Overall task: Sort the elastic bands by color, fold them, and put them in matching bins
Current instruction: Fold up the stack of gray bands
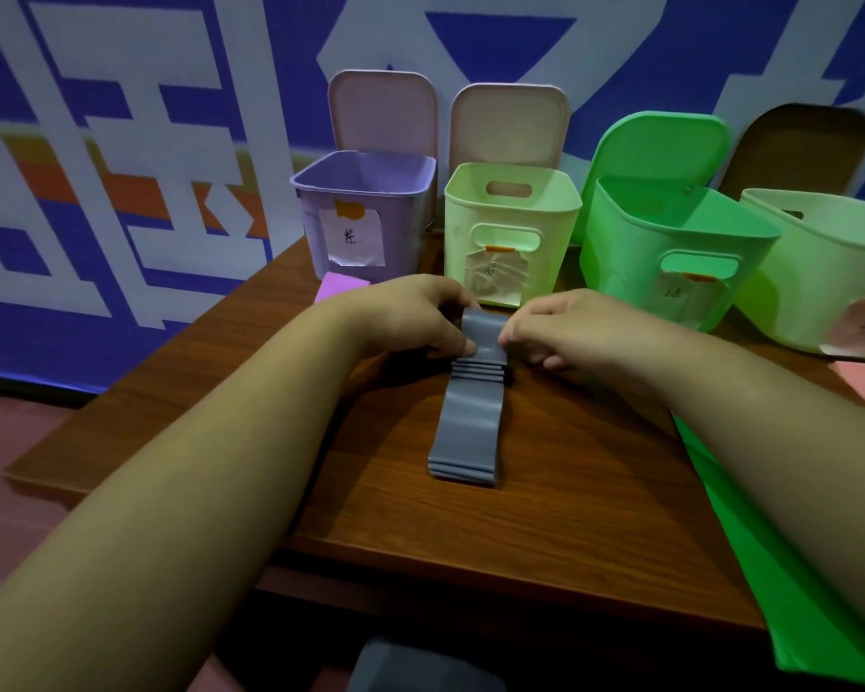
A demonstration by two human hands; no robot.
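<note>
A grey elastic band [468, 422] lies folded in layers along the middle of the wooden table [545, 516]. My left hand [410, 312] and my right hand [565, 324] pinch its far end from either side, with a loop of band raised between them. Behind stand a purple bin [365, 202], a pale yellow-green bin [513, 227], a bright green bin [670, 252] and a second pale green bin [830, 272], all with lids up and paper labels. A green band [790, 566] runs down the right under my right forearm.
A pink-purple piece [338, 287] lies in front of the purple bin, partly behind my left hand. A blue and white patterned wall stands behind the bins. The table's near edge crosses the lower view, with a dark grey shape [420, 666] below it.
</note>
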